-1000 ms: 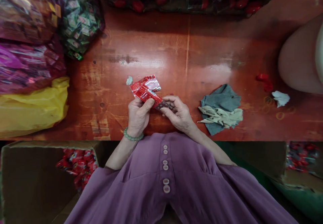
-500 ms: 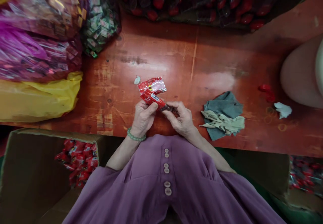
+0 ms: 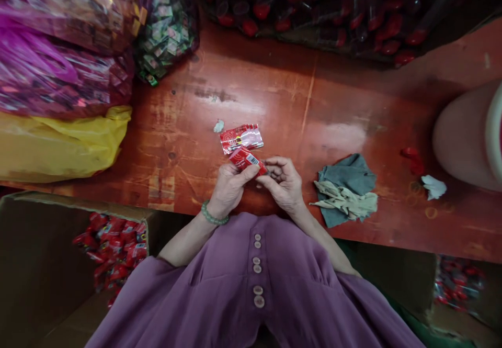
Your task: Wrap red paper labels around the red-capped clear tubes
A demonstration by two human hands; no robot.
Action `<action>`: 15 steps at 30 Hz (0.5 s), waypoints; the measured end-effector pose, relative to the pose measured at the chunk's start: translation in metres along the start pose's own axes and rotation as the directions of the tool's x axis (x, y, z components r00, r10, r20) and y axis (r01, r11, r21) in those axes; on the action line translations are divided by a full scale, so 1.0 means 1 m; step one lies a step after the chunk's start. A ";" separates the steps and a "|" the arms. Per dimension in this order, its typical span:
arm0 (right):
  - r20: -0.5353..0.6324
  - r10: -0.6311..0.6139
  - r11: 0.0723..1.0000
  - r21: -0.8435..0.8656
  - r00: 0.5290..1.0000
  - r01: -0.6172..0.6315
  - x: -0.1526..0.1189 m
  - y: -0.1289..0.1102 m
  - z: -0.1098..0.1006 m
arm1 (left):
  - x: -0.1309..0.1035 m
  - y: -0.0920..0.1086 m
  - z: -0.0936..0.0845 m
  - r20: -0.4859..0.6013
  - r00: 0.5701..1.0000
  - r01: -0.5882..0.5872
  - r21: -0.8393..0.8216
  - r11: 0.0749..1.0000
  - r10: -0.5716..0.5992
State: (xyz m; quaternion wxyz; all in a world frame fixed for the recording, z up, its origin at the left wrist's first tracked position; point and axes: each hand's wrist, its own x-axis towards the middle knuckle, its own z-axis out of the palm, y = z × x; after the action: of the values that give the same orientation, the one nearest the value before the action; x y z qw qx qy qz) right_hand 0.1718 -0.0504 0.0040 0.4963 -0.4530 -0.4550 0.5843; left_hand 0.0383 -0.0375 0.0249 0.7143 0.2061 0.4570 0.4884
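Observation:
A small red packet with a white barcode [image 3: 248, 158] is pinched in my left hand [image 3: 231, 184], thumb on top, and tilts down toward the right. At the packet's right end, my right hand [image 3: 283, 184] is closed with curled fingers. A bit of something dark shows between its fingertips, mostly hidden. Just beyond my hands, a fanned stack of flat, shiny red packets [image 3: 248, 135] lies on the red table [image 3: 274, 86]. Beside the stack is a small whitish scrap [image 3: 218, 125].
Bags of small wrapped pieces [image 3: 90, 83] and a yellow bag [image 3: 66, 144] stand left. A box of clear tubes with red caps [image 3: 314, 8] is behind. Grey-green cloths [image 3: 347, 188] and a pale bucket [image 3: 466, 133] are right. An open carton [image 3: 35, 264] holds red packets below left.
The packet in my left hand has slid over most of the dark item at its right end. My right fingers have curled more. The whole view has shifted slightly.

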 end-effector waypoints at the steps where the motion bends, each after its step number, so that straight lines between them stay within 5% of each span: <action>1: 0.019 -0.027 1.000 -0.015 0.999 0.027 0.000 0.002 -0.002 | -0.001 -0.001 -0.002 -0.008 1.000 0.006 0.014 1.000 -0.006; 10: 0.128 -0.189 0.934 -0.283 0.973 0.219 0.006 0.010 -0.013 | -0.013 -0.002 -0.010 0.018 0.999 0.033 0.101 0.994 -0.034; 15: 0.256 -0.330 0.874 -0.281 0.909 0.396 0.006 0.005 -0.002 | -0.025 0.007 -0.022 0.025 0.999 0.031 0.180 0.983 -0.036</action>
State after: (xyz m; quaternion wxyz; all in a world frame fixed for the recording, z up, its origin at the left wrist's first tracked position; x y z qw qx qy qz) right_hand 0.1725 -0.0445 -0.0014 0.4672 -0.3740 -0.6700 0.4392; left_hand 0.0135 -0.0600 0.0308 0.7073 0.2686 0.4925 0.4302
